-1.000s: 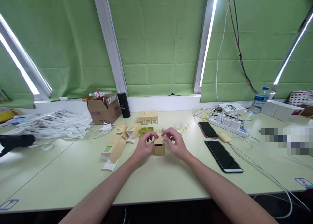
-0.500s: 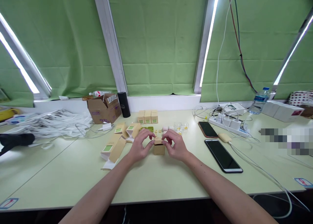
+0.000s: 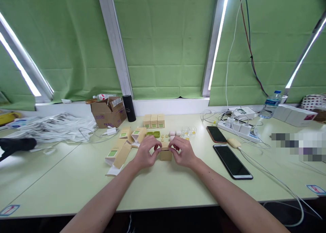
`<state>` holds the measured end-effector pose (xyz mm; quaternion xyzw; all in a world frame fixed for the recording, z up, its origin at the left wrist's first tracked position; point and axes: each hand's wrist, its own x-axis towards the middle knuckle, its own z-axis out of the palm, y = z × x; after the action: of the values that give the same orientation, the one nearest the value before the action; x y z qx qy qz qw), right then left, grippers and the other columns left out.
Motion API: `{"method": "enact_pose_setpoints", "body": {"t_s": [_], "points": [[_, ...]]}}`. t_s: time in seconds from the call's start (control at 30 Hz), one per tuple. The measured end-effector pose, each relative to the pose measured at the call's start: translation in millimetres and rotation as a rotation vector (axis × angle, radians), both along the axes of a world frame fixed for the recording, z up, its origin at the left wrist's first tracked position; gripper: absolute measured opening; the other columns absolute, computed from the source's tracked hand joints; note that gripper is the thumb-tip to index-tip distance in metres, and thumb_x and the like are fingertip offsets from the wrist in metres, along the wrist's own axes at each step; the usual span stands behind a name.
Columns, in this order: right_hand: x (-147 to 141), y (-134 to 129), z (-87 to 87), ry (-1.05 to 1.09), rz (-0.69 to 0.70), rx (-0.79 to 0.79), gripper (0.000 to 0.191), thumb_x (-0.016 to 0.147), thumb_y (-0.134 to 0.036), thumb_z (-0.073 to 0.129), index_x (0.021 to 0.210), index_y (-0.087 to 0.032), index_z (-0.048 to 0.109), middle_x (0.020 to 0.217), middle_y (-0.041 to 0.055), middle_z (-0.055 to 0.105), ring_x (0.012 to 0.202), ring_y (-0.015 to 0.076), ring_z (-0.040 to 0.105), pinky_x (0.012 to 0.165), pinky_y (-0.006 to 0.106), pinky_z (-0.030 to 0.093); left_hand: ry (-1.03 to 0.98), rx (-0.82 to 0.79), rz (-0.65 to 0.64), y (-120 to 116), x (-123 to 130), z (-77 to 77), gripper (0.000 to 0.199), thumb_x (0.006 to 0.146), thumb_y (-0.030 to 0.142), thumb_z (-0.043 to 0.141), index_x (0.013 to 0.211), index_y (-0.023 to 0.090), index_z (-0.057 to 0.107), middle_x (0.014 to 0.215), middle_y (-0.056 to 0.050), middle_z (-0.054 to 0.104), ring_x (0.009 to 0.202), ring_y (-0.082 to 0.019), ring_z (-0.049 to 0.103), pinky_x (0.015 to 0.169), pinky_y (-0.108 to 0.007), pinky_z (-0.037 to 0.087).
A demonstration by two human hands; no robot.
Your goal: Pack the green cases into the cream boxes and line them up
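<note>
Brown cardboard box [image 3: 166,155] on table [image 3: 165,189], contents not visible; left hand [image 3: 147,151] and right hand [image 3: 182,151] pinch its top edge from either side. Behind box: green containers [image 3: 153,134], contents unclear, and three small cartons [image 3: 154,121].

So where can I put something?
The table is bare in front of the small box, and left of the opened boxes, before the white strips. Beyond the left hand and right hand, and around the power strip, it's crowded.
</note>
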<state>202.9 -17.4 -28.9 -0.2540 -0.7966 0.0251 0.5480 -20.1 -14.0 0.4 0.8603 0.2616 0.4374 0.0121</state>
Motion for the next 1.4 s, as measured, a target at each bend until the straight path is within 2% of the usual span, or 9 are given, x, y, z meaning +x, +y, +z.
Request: {"method": "enact_pose_setpoints", "body": {"t_s": [0.43,1.2,1.33,1.4], "points": [[-1.2,-1.0,-1.0,-0.035,-0.036,0.066,0.014,0.086,-0.012,0.057,0.077,-0.022,0.057,0.063,-0.0020,0.051,0.056,0.0132,0.045,0.053,0.027,0.032,-0.002,0.042,-0.019,0.6,-0.1,-3.1,0.013,0.090,0.016,0.059,0.078,0.021,0.061,0.064,0.000,0.055,0.066,-0.018,0.050,0.070,-0.037,0.037],[2.2,2.2,-4.5,-0.086,0.008,0.148,0.015,0.076,-0.007,0.057,0.074,-0.022,0.057,0.059,-0.0031,0.054,0.054,0.0131,0.046,0.053,0.027,0.026,0.086,0.101,-0.069,3.7,-1.8,-4.9,0.014,0.083,0.013,0.059,0.073,0.021,0.063,0.057,0.001,0.054,0.061,-0.017,0.045,0.068,-0.038,0.035],[2.8,1.7,-3.9,-0.107,0.011,0.118,0.014,0.076,-0.008,0.057,0.074,-0.022,0.054,0.059,-0.0035,0.052,0.054,0.0128,0.045,0.053,0.026,0.026,0.101,0.073,-0.080,3.5,-2.6,-4.1,0.015,0.085,0.015,0.060,0.072,0.022,0.063,0.057,0.000,0.054,0.062,-0.018,0.048,0.069,-0.038,0.036],[4.9,1.1,-3.0,-0.130,0.004,0.054,0.013,0.077,-0.010,0.058,0.081,-0.022,0.055,0.062,-0.0041,0.051,0.054,0.0125,0.044,0.054,0.026,0.029,0.090,0.048,-0.076,2.8,-3.0,-3.7,0.015,0.087,0.016,0.059,0.074,0.021,0.065,0.059,0.000,0.056,0.063,-0.018,0.050,0.070,-0.037,0.037]]}}
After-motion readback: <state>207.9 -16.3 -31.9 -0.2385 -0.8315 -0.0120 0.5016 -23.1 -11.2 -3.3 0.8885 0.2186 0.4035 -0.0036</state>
